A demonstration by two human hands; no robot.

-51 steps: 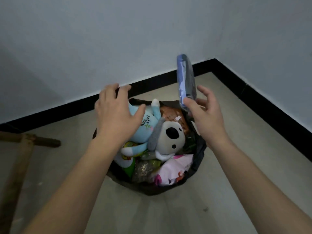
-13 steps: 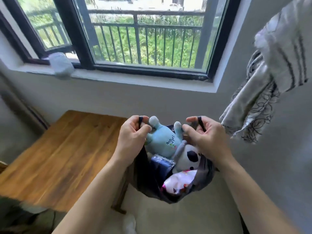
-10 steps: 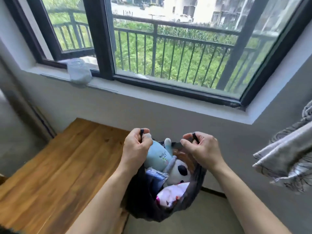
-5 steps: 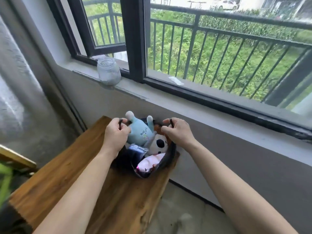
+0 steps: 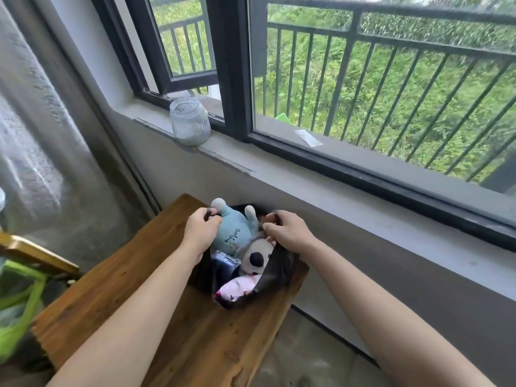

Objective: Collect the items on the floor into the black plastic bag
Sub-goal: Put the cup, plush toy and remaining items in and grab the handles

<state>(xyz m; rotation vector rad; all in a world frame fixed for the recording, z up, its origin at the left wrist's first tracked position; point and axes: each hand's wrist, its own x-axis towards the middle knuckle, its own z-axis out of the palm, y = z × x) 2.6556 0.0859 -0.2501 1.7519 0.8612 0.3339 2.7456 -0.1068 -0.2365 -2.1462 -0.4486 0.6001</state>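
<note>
While the bag (image 5: 276, 272) sits at the 1 o'clock end of the surface (image 5: 145, 277), just under the sill (image 5: 279, 174), the left hand (image 5: 199, 233) and right hand (image 5: 290, 235) each pinch its top edge, fingers curled tight on the plastic, at 9 and 3 o'clock of the mouth.

The step looks like setting the full bag down. To do it well, keep both sides level and let the base spread flat on the wood before letting go. The side at 4 o'clock lies close to the surface's edge, so I would nudge the load toward 9 o'clock first. Loosen one side at a time, since the contents are heaped above the rim.

The bag is thin, glossy, creased film that sags where unsupported. A soft blue plush (image 5: 233, 233) with rounded ears stands proud at 12 o'clock, a fuzzy grey plush (image 5: 257, 256) leans below it, a shiny blue pack (image 5: 224, 262) lies beside, and a crinkly pink packet (image 5: 237, 286) fills 6 o'clock. The surface is grained brown plank. A ribbed glass jar (image 5: 190, 121) stands on the sill at 11 o'clock.
</note>
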